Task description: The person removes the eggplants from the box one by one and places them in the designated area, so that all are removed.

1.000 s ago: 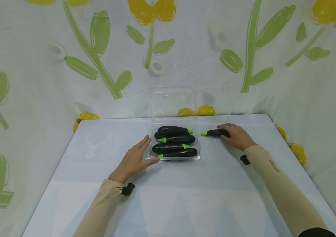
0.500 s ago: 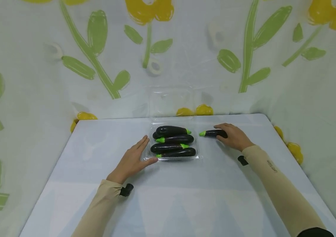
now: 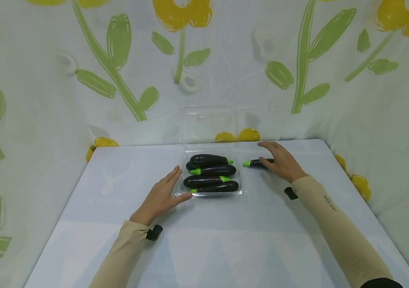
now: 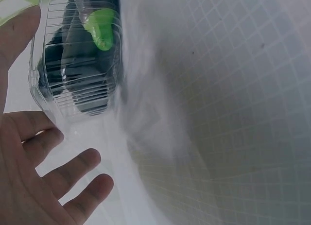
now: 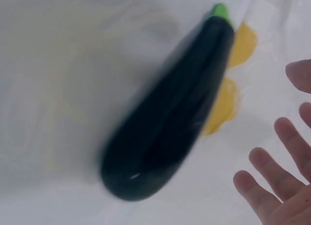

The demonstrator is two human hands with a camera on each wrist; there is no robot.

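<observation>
A clear plastic clamshell box (image 3: 222, 194) stands on the table with several dark eggplants (image 3: 213, 170) with green stem ends inside. Its see-through lid (image 3: 208, 126) is raised at the back. My left hand (image 3: 157, 200) is at the box's left side, fingers extended; in the left wrist view, the thumb and fingertips lie close against the ribbed box wall (image 4: 48, 96). To the right of the box lies a single eggplant (image 3: 255, 163), stem toward the box. My right hand (image 3: 283, 162) is spread over its thick end; the right wrist view shows the fingers (image 5: 265, 159) apart from the eggplant (image 5: 167, 115).
The white table (image 3: 204, 248) has a back edge close behind the box. A hanging curtain (image 3: 233, 60) with printed flowers encloses the back and sides. Yellow printed shapes (image 3: 249, 135) show just behind the table edge.
My right hand has let go of the loose eggplant, its fingers spreading and lifting off. That eggplant had been shifted slightly, if at all. The left hand stays at the box.
</observation>
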